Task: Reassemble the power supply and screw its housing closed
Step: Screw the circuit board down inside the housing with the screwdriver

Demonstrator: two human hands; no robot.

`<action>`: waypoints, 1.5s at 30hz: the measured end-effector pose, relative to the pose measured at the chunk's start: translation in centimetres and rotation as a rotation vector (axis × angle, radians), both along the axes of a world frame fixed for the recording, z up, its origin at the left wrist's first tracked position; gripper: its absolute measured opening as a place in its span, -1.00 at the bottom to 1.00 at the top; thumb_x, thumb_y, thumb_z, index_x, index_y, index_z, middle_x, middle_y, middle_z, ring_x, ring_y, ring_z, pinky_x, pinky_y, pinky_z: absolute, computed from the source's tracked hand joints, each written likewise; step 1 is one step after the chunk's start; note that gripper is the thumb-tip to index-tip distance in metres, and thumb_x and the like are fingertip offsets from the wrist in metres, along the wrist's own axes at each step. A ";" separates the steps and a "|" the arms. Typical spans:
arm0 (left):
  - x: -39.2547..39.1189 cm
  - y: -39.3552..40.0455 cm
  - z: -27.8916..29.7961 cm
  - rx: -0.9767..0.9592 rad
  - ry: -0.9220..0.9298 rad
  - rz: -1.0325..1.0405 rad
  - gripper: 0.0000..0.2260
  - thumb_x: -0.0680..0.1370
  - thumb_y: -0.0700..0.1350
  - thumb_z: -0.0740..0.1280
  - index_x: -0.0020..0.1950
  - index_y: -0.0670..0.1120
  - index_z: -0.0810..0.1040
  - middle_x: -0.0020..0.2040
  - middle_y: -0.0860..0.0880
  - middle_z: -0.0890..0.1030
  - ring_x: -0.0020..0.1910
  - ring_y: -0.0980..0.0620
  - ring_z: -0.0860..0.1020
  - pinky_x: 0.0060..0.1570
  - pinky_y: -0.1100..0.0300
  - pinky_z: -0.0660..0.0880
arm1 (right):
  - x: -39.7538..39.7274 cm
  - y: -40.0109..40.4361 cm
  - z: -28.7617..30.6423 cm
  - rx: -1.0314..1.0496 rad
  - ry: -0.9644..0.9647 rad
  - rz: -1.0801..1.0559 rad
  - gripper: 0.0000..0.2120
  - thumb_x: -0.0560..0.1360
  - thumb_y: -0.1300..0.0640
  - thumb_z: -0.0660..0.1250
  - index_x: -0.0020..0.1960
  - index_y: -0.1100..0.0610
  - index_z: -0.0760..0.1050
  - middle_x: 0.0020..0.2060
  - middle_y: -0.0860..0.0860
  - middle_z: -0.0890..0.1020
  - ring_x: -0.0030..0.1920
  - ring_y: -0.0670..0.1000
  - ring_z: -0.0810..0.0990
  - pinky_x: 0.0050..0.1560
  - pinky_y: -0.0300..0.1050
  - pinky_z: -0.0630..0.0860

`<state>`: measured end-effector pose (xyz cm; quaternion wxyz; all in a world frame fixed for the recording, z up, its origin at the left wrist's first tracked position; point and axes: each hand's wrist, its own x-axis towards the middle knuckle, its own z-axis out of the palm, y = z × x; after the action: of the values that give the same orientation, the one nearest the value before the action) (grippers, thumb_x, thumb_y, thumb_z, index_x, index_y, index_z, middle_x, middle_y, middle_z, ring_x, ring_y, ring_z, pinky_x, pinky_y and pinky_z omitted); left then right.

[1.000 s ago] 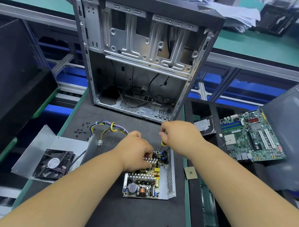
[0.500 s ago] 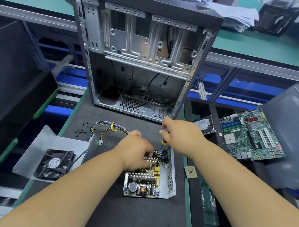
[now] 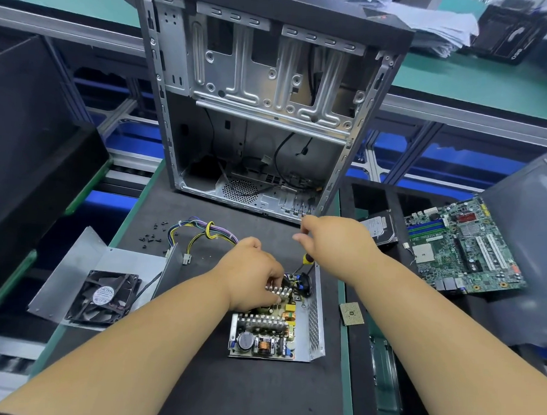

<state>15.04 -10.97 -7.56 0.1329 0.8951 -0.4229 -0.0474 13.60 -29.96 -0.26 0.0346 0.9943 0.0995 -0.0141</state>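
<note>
The power supply [image 3: 276, 329] lies open on the dark worktop [image 3: 242, 394], circuit board bare in its thin metal tray; light but fragile, best held by the tray walls. The left hand [image 3: 250, 277] pinches parts at its far end. The right hand [image 3: 333, 241] grips a screwdriver [image 3: 304, 261] tipped into that corner. The fan [image 3: 104, 295] on its lid, loose screws [image 3: 151, 238] and computer case [image 3: 264, 106] stand around it.
</note>
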 end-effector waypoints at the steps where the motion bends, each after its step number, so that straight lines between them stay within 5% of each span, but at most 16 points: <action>1: 0.0 0.0 0.0 0.001 0.001 0.001 -0.75 0.40 0.25 0.40 -0.13 0.10 0.58 -0.18 0.11 0.63 -0.20 0.06 0.42 -0.01 0.27 0.06 | -0.1 -0.1 0.0 0.027 0.014 -0.012 -0.75 0.62 -0.13 0.12 0.08 0.04 0.39 -0.19 -0.03 0.52 -0.21 0.08 0.48 -0.32 -0.09 0.31; 7: 0.1 0.0 0.0 0.005 0.015 0.012 -0.75 0.40 0.25 0.40 -0.14 0.09 0.57 -0.17 0.10 0.63 -0.21 0.06 0.40 0.08 0.23 0.15 | -0.2 -0.2 1.1 0.295 0.224 0.024 -0.66 0.46 0.14 0.36 0.18 -0.02 0.35 0.07 -0.05 0.47 -0.11 0.05 0.54 -0.10 0.04 0.54; 14: 0.0 -0.1 0.1 0.013 0.005 0.011 -0.75 0.41 0.24 0.39 -0.12 0.09 0.58 -0.16 0.10 0.63 -0.19 0.06 0.44 0.06 0.26 0.10 | -0.4 0.5 -0.4 -0.035 0.008 -0.059 -0.74 0.63 -0.10 0.14 0.14 0.08 0.41 -0.13 0.00 0.57 -0.18 0.10 0.53 -0.29 -0.10 0.35; 19: -0.1 -0.1 0.3 0.008 0.009 0.010 -0.76 0.42 0.23 0.40 -0.14 0.09 0.57 -0.16 0.10 0.63 -0.20 0.06 0.43 0.09 0.25 0.13 | -0.7 0.5 0.2 0.203 0.173 -0.064 -0.59 0.44 0.14 0.31 0.26 0.04 0.32 0.11 0.04 0.46 -0.16 0.12 0.52 -0.26 -0.01 0.47; 22: -0.1 0.0 0.3 0.002 0.008 0.012 -0.76 0.41 0.23 0.40 -0.14 0.09 0.57 -0.17 0.10 0.63 -0.19 0.05 0.43 0.06 0.25 0.13 | -0.6 0.2 0.5 0.283 0.193 -0.065 -0.56 0.48 0.16 0.37 0.30 0.00 0.32 0.09 0.02 0.51 -0.13 0.07 0.55 -0.12 0.04 0.55; 28: -0.1 -0.1 0.0 0.003 0.013 0.019 -0.76 0.40 0.24 0.40 -0.15 0.09 0.57 -0.17 0.11 0.63 -0.20 0.06 0.36 0.07 0.24 0.15 | -0.7 0.7 -0.4 -0.021 -0.003 -0.069 -0.72 0.62 -0.01 0.21 0.25 0.10 0.34 -0.08 0.04 0.59 -0.17 0.15 0.56 -0.32 -0.07 0.38; 34: 0.0 0.0 -0.2 -0.002 0.015 0.020 -0.76 0.40 0.24 0.40 -0.15 0.09 0.57 -0.19 0.13 0.60 -0.22 0.07 0.34 0.09 0.23 0.16 | -0.8 0.4 -0.2 0.224 0.133 -0.048 -0.50 0.49 0.18 0.29 0.38 0.02 0.20 0.20 0.07 0.44 -0.20 0.11 0.49 -0.40 -0.10 0.28; 37: 0.0 0.0 -0.2 -0.006 0.015 0.019 -0.75 0.40 0.25 0.40 -0.14 0.09 0.57 -0.20 0.13 0.60 -0.21 0.07 0.34 0.09 0.23 0.15 | -0.7 0.0 -0.1 0.226 0.100 -0.045 -0.52 0.53 0.11 0.32 0.38 0.00 0.22 0.02 0.02 0.54 -0.24 0.07 0.47 -0.38 -0.10 0.32; 41: 0.0 0.0 -0.2 0.000 0.008 0.017 -0.74 0.40 0.26 0.39 -0.15 0.10 0.56 -0.20 0.13 0.60 -0.20 0.06 0.35 0.07 0.24 0.14 | -0.9 0.3 -0.4 -0.072 0.010 -0.082 -0.68 0.62 -0.08 0.19 0.26 0.09 0.29 -0.32 -0.02 0.43 -0.30 0.12 0.46 -0.40 -0.10 0.31; 45: 0.0 0.0 -0.3 -0.001 0.009 0.015 -0.75 0.40 0.26 0.39 -0.15 0.10 0.55 -0.20 0.12 0.61 -0.21 0.07 0.36 0.08 0.24 0.13 | -1.1 0.1 -0.3 0.174 0.102 -0.117 -0.60 0.53 0.05 0.26 0.32 0.05 0.24 0.04 0.06 0.51 -0.22 0.11 0.51 -0.31 -0.03 0.43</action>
<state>15.07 -10.94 -7.84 0.1357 0.8980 -0.4156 -0.0500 12.48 -29.83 -0.53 -0.0576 0.9957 0.0439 -0.0580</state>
